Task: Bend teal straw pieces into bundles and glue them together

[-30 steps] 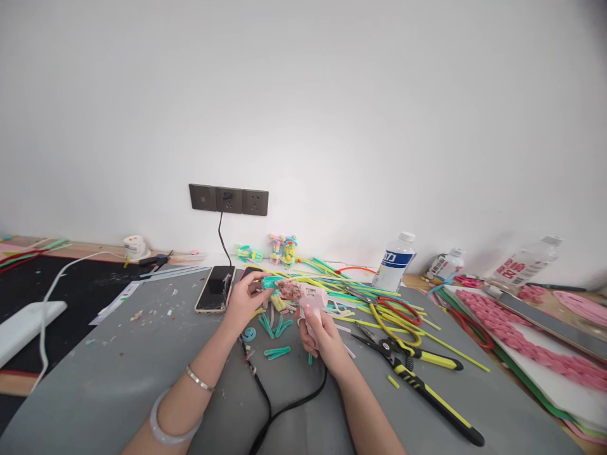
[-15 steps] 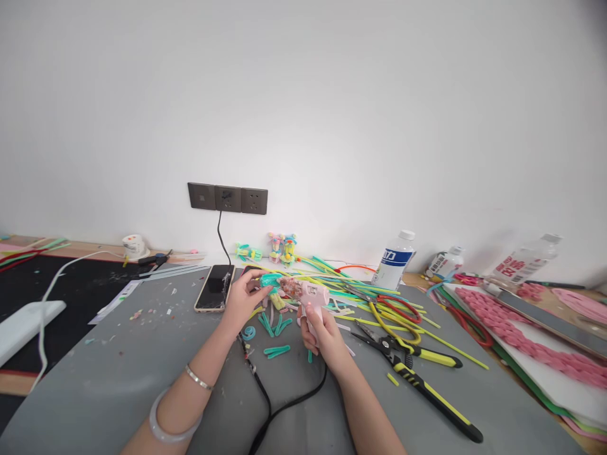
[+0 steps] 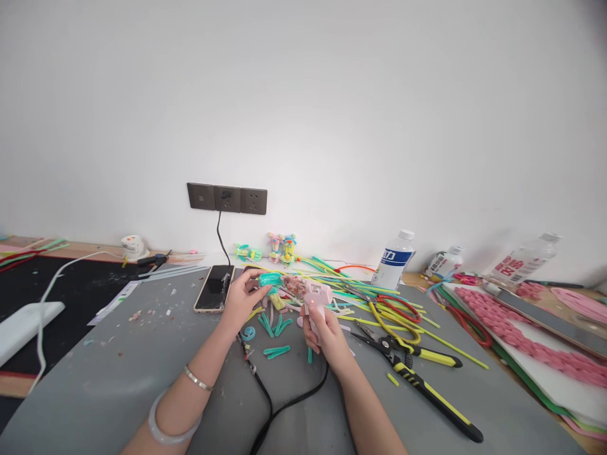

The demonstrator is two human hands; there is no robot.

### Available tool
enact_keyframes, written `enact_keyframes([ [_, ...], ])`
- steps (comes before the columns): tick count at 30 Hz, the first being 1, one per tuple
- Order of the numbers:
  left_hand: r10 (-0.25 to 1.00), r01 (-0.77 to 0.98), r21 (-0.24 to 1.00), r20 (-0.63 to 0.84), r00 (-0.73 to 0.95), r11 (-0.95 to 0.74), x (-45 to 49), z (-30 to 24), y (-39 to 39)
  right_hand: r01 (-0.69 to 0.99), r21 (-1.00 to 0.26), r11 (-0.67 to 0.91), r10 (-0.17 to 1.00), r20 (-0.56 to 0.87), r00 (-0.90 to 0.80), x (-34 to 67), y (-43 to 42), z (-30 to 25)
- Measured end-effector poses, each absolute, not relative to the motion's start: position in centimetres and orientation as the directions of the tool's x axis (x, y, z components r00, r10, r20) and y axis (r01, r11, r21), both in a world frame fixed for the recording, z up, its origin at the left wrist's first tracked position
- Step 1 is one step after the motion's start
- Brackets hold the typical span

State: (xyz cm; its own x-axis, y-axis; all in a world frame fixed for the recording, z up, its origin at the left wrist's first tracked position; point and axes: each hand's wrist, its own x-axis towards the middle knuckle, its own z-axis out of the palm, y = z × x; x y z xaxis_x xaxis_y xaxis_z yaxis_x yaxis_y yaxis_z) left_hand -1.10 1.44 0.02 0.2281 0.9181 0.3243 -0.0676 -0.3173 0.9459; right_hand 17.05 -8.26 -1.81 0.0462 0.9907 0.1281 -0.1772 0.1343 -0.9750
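Note:
My right hand (image 3: 323,335) is wrapped round the handle of a pink glue gun (image 3: 310,296), whose nozzle points left toward a small teal craft piece (image 3: 270,279). That teal piece is pinched in my left hand (image 3: 243,297), just above the grey mat (image 3: 142,373). A black cord (image 3: 284,404) runs from the gun toward me across the mat. Short teal and green pieces (image 3: 276,351) lie on the mat beneath my hands.
A phone (image 3: 215,288) lies left of my hands. Yellow-handled pliers (image 3: 417,379) and a heap of coloured sticks (image 3: 374,303) lie to the right, with bottles (image 3: 394,259) and pink braided pieces (image 3: 516,338) beyond. Wall sockets (image 3: 226,198) and small figures (image 3: 281,248) sit at the back.
The glue gun has shifted slightly right and its nozzle sits a little farther from the teal piece. My left hand has barely moved.

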Motion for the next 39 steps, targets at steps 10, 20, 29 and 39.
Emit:
enact_keyframes([
  [10, 0.919, -0.075, 0.946, 0.325, 0.222, -0.316, -1.13, -0.09, 1.5, -0.178, -0.975, 0.134, 0.99, 0.123, 0.069, 16.93, -8.29, -1.64],
  [20, 0.917, -0.062, 0.946, 0.324, 0.231, -0.319, -1.11, 0.14, 1.44, -0.231, -0.957, 0.176, 0.983, 0.159, 0.089, 17.14, -8.15, -1.5],
  [29, 0.918, -0.018, 0.956, 0.287, 0.275, -0.293, -1.02, -0.28, 1.64, -0.238, -0.959, 0.152, 0.982, 0.173, -0.072, 16.89, -8.79, -1.79],
  [39, 0.912, -0.045, 0.961, 0.275, 0.303, -0.274, -0.89, -0.08, 1.39, -0.175, -0.977, 0.122, 0.986, 0.139, -0.091, 16.69, -9.03, -1.18],
])
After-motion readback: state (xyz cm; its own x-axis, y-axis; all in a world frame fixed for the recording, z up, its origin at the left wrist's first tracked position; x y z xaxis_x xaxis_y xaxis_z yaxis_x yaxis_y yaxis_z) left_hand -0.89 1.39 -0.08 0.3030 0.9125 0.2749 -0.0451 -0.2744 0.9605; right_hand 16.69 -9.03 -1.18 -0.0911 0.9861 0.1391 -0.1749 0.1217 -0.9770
